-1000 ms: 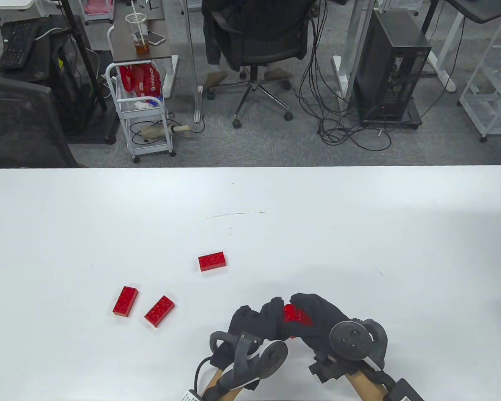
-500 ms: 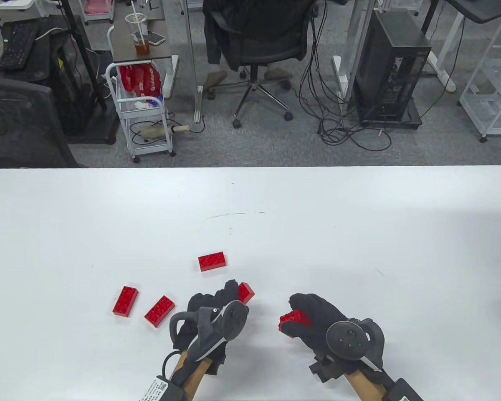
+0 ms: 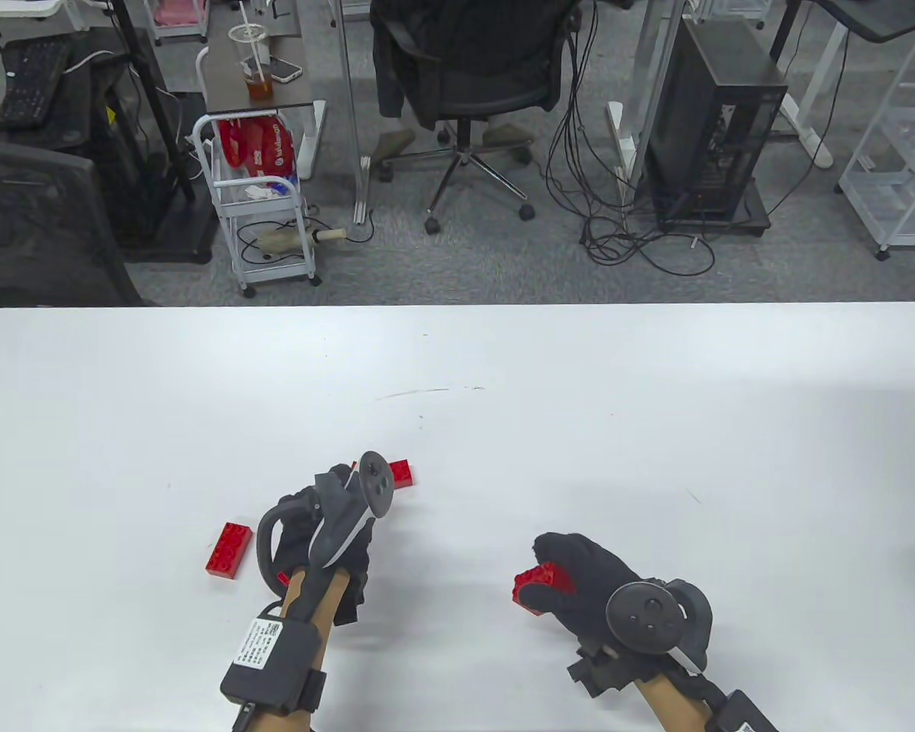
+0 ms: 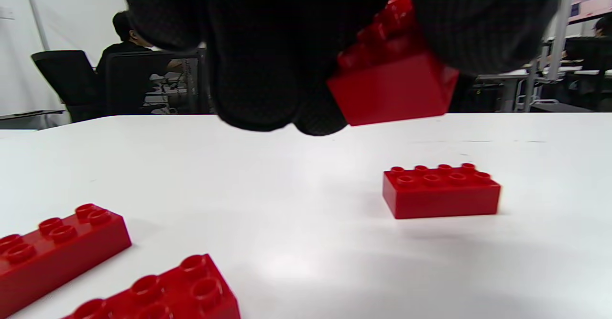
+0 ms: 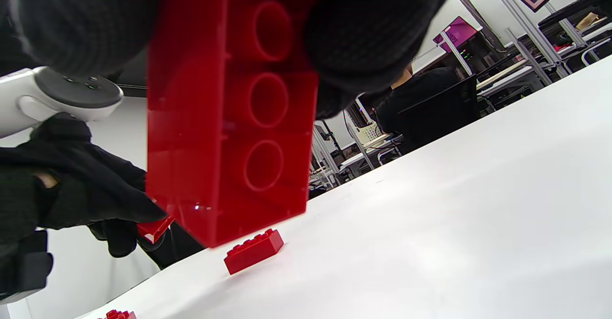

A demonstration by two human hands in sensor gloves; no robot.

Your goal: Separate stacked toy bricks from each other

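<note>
Broad white rectangular table [image 3: 656, 427], carrying every loose piece.

Two black-gloved hands, each with a grey tracker strapped on its back. Left hand [image 3: 316, 526] over the left-centre of the table, fingers [image 4: 258, 70] gripping one red plastic toy brick [image 4: 392, 80], held tilted just above the table surface, studs partly showing under the glove. Right hand [image 3: 579, 583] at the lower right, well apart from the left, fingers [image 5: 373, 32] wrapped around a second red plastic brick [image 5: 229, 113], hollow underside with three round tubes turned toward the wrist camera; from above only its studded end [image 3: 537, 583] showing beyond the glove.

Five red plastic two-by-four bricks counted in all: two gripped, three lying on the table, studs up. One loose brick [image 4: 441, 191] just beyond the left hand, half hidden by the tracker in the table view [image 3: 402, 473]. Another loose brick [image 3: 229, 549] to the left of the left hand, angled, clear of it. The third loose brick [image 4: 162, 295] beneath the left wrist, near the angled one, almost fully covered from above.

No two bricks joined anywhere in view.
</note>
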